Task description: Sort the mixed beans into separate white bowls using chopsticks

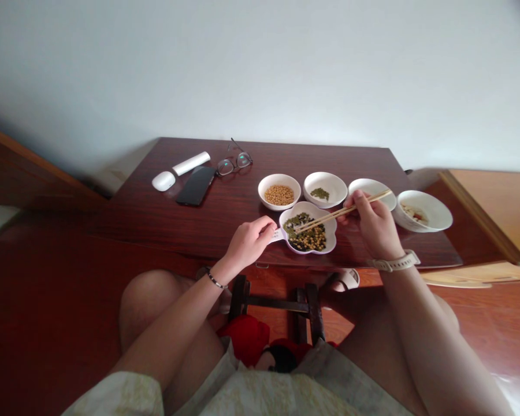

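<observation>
My right hand is closed around a pair of wooden chopsticks, whose tips reach into a flower-shaped white dish holding mixed green and yellow beans. My left hand pinches the dish's small handle at its left side. Behind the dish stand a white bowl of yellow beans, a white bowl with a few green beans, a white bowl partly hidden by my right hand, and a larger white bowl at the right with a few pieces inside.
On the dark wooden table lie a black phone, a white mouse, a white cylinder and glasses at the back left. A white wall rises behind. My knees and a stool frame are below the table edge.
</observation>
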`<state>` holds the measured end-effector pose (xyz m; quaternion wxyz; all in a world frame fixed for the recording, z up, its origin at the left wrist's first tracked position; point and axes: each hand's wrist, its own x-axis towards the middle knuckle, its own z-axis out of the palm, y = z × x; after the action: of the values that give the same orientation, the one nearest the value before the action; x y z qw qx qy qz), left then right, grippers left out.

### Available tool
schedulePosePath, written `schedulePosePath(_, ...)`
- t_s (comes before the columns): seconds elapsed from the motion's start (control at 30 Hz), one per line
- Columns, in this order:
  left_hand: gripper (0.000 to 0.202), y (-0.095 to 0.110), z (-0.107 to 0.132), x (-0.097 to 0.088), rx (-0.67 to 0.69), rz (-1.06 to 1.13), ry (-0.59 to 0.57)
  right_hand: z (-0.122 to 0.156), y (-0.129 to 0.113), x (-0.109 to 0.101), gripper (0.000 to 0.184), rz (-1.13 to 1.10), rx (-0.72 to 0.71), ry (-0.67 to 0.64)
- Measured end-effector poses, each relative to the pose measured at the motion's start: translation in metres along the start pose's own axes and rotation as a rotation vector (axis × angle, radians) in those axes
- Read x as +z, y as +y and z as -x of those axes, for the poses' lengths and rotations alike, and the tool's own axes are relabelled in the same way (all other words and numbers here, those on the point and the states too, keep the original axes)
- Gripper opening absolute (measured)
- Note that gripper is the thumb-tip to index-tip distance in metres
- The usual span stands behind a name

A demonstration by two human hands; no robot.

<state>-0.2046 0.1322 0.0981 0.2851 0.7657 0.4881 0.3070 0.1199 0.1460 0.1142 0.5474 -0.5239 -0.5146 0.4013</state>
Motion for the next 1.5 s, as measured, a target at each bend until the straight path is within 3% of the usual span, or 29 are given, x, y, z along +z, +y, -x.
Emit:
schedulePosePath(0.63,0.033,0.000,0.001,-0.001,-0.003,0.005,-0.011,0.000,-0.002,0.004,0.042,-0.087,0.056,-0.009)
schedulePosePath(1.5,0.033,-0.001,0.001,0.000,0.008,0.001,-0.013,0.005,-0.005,0.015,0.048,-0.158,0.137,-0.038)
